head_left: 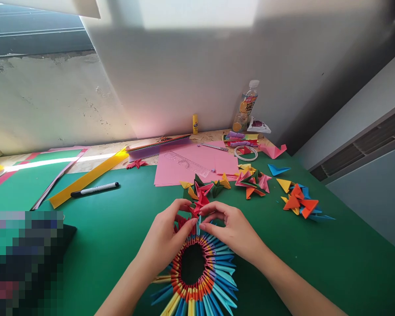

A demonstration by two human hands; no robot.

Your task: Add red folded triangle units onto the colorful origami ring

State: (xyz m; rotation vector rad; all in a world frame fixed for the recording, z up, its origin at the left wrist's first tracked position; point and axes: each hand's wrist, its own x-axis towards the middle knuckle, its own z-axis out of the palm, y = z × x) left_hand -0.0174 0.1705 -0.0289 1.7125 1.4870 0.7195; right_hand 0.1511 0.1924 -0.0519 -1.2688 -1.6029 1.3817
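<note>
A ring of interlocked folded paper pieces (210, 281) lies on the green tabletop, blue, light blue and yellow points fanning outward, with red, orange and purple toward its centre. At its far edge my left hand (171, 230) pinches a red folded paper piece (193, 212) between thumb and fingers. Close beside it, my right hand (228, 224) has thumb and fingertips closed on the ring by a light blue point (199, 224). My fingers partly cover the pieces there. Just beyond my fingertips lies a heap of loose red folded pieces (203, 193).
Multicoloured folded pieces (252, 180) and an orange-blue pile (301, 199) lie to the right. Behind are pink sheets (171, 171), a clear ruler (187, 163), a tape roll (245, 153), a glue stick (195, 124) and a bottle (245, 107). A marker (95, 189) lies left.
</note>
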